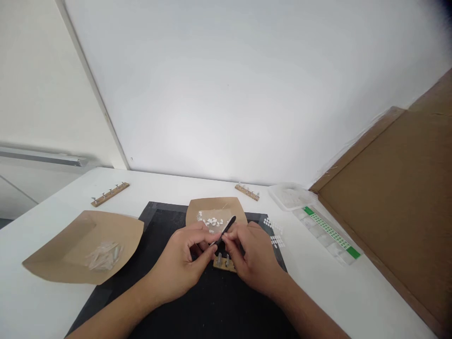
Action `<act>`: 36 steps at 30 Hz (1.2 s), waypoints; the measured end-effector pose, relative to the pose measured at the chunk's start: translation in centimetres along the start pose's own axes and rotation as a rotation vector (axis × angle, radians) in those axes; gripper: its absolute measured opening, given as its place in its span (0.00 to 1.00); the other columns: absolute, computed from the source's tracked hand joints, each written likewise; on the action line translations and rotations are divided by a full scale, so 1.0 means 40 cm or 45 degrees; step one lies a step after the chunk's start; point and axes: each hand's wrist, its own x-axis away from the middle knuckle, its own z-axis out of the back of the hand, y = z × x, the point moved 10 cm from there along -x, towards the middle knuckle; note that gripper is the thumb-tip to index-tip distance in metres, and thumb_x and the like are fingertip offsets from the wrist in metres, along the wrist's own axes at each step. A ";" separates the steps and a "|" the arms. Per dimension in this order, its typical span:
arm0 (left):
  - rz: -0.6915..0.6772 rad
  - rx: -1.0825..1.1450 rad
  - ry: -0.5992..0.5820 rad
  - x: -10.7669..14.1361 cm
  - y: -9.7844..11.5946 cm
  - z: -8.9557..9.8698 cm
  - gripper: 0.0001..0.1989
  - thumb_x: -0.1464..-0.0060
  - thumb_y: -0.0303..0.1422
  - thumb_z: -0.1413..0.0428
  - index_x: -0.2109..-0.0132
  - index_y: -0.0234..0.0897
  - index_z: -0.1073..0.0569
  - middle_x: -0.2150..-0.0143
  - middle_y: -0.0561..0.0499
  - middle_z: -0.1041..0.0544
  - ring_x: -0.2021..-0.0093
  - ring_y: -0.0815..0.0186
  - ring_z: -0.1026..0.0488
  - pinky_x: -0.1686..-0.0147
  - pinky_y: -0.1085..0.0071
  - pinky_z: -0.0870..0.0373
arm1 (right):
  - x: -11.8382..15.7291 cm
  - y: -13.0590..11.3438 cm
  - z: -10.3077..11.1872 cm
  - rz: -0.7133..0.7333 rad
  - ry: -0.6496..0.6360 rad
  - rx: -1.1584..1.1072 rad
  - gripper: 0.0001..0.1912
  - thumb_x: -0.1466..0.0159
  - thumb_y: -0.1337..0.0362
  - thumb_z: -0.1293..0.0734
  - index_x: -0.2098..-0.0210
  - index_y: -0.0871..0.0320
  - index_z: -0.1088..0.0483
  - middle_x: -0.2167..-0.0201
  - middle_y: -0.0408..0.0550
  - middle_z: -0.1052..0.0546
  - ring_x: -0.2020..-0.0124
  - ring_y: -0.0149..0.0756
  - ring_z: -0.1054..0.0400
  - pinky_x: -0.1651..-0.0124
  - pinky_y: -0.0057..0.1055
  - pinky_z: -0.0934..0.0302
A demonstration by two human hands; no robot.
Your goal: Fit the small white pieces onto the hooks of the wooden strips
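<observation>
Between my fingertips lies a slim, flat black stick (229, 225) with a rounded upper end, slanting up to the right; its kind is not certain. My left hand (187, 256) is closed in a pinch around its lower end. The thumb and finger of my right hand (256, 256) are pinched against its right side; any smaller piece there is hidden. Just below the fingers sits a short wooden nail stand (221, 264) with upright clear nail tips on metal pegs, partly covered by my right hand. Behind the hands a brown paper tray (215, 204) holds small white pieces.
On the left, another paper tray (67, 235) holds clear nail tips (104, 256). Wooden peg strips (111, 194) (247, 191) stand at the back. White adhesive dots (277, 241), a clear lidded box (330, 235) and a brown panel (395, 202) are at right. A black mat (212, 306) lies beneath.
</observation>
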 end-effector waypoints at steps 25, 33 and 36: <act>0.027 0.081 0.033 -0.009 -0.012 0.001 0.11 0.33 0.34 0.42 0.50 0.38 0.16 0.65 0.51 0.26 0.67 0.66 0.21 0.67 0.72 0.25 | -0.015 0.015 0.016 -0.006 0.155 -0.017 0.10 0.25 0.66 0.38 0.65 0.54 0.36 0.68 0.43 0.20 0.70 0.36 0.29 0.60 0.35 0.46; -0.020 0.078 0.094 -0.007 0.008 0.016 0.11 0.34 0.34 0.41 0.52 0.39 0.16 0.67 0.52 0.26 0.68 0.67 0.21 0.70 0.74 0.26 | -0.023 0.015 0.005 -0.048 0.082 -0.095 0.10 0.25 0.66 0.38 0.66 0.55 0.36 0.70 0.42 0.21 0.70 0.35 0.29 0.60 0.37 0.46; -0.007 0.080 0.072 -0.007 0.004 0.010 0.11 0.34 0.34 0.42 0.51 0.39 0.16 0.66 0.51 0.25 0.67 0.66 0.21 0.69 0.73 0.25 | -0.022 0.022 -0.004 -0.107 -0.017 -0.157 0.10 0.25 0.65 0.37 0.65 0.54 0.34 0.71 0.40 0.22 0.71 0.35 0.30 0.59 0.36 0.45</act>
